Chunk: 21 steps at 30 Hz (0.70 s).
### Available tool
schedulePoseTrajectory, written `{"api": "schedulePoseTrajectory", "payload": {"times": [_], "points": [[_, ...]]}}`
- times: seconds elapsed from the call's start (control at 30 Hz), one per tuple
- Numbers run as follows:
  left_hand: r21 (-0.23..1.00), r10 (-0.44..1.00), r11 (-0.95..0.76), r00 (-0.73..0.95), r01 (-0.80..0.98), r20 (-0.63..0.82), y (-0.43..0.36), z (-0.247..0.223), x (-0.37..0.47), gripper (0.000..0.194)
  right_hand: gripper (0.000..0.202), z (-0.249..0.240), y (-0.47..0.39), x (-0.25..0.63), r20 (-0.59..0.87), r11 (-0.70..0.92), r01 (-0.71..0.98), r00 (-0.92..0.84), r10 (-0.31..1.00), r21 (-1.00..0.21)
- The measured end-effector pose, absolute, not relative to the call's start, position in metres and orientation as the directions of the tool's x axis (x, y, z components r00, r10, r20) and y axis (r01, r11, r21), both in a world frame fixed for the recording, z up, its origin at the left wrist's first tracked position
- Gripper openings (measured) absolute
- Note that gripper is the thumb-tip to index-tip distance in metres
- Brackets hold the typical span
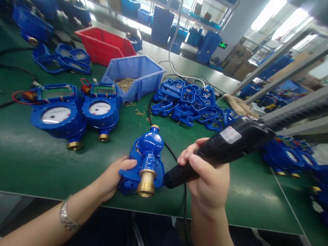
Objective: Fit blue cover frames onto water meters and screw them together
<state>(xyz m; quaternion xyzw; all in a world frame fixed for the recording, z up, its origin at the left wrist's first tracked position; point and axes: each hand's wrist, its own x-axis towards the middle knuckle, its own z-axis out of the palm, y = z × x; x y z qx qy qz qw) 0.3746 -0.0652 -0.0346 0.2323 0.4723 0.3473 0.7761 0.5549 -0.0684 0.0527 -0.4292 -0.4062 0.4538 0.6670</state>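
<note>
My left hand (117, 173) grips the left side of a blue water meter (152, 144), turned with its underside up and a brass threaded end toward me. My right hand (205, 169) is wrapped round a black power screwdriver (223, 142). The tool's tip points down and left and meets the right edge of the meter's blue housing; whether a screw sits there is hidden. Two blue meters with white dials, a larger one (57, 115) and a smaller one (100, 108), lie to the left with their wired circuit boards showing.
A blue bin (150, 76) of small brass screws stands behind, beside a red bin (102, 46). Loose screws (139, 112) and a pile of blue frames (187, 100) lie on the green table (100, 178). More meters (291, 157) are at right. A black cable passes near my hands.
</note>
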Motion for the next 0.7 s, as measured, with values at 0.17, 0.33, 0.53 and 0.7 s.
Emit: {"api": "schedulePoseTrajectory", "payload": {"times": [0.17, 0.33, 0.53, 0.7], "points": [[0.708, 0.778, 0.628, 0.302, -0.323, -0.551, -0.068, -0.035, 0.378, 0.05, 0.025, 0.045, -0.075, 0.555, 0.147, 0.239, -0.284, 0.308, 0.94, -0.929], [0.718, 0.79, 0.611, 0.318, -0.334, -0.524, -0.069, -0.036, 0.378, 0.051, 0.023, 0.043, -0.079, 0.555, 0.143, 0.243, -0.278, 0.337, 0.931, -0.929], [0.714, 0.787, 0.617, 0.276, -0.331, -0.552, -0.068, -0.034, 0.378, 0.047, 0.023, 0.041, -0.08, 0.554, 0.167, 0.257, -0.264, 0.32, 0.933, -0.929], [0.728, 0.796, 0.605, 0.24, -0.321, -0.556, -0.07, -0.03, 0.379, 0.047, 0.023, 0.04, -0.081, 0.554, 0.196, 0.292, -0.252, 0.346, 0.917, -0.923]]}}
